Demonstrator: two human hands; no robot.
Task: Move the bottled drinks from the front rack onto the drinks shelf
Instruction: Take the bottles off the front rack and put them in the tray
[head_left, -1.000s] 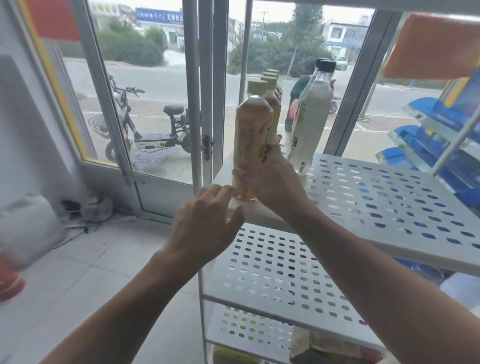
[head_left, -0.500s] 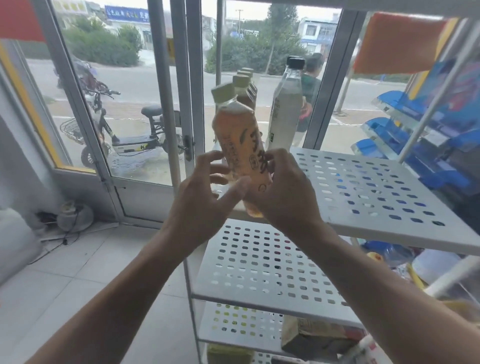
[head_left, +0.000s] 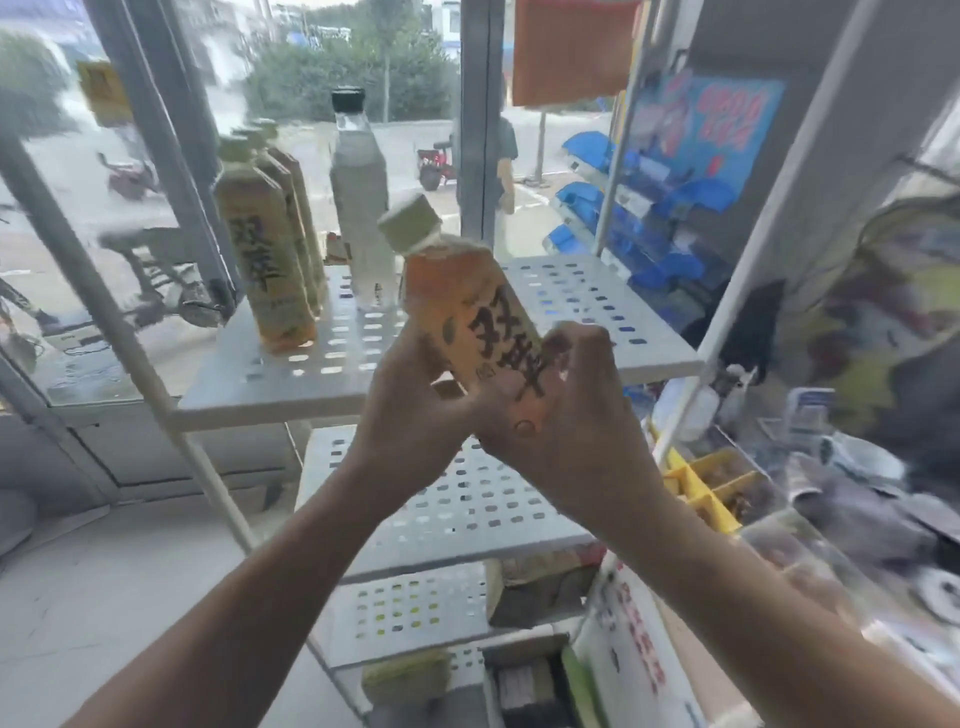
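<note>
Bottle (head_left: 470, 306) is off the rack (head_left: 545, 291) now, tilted, cap leaning left, where a second ago it stood upright at the edge. Left hand (head_left: 410, 410) and right hand (head_left: 550, 415) both curl around its base. Carry-off looks underway; four or so remain (head_left: 265, 260).

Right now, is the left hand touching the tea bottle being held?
Touching. The head view shows the left hand with fingers wrapped against the tilted tea bottle, opposite the right hand.
</note>
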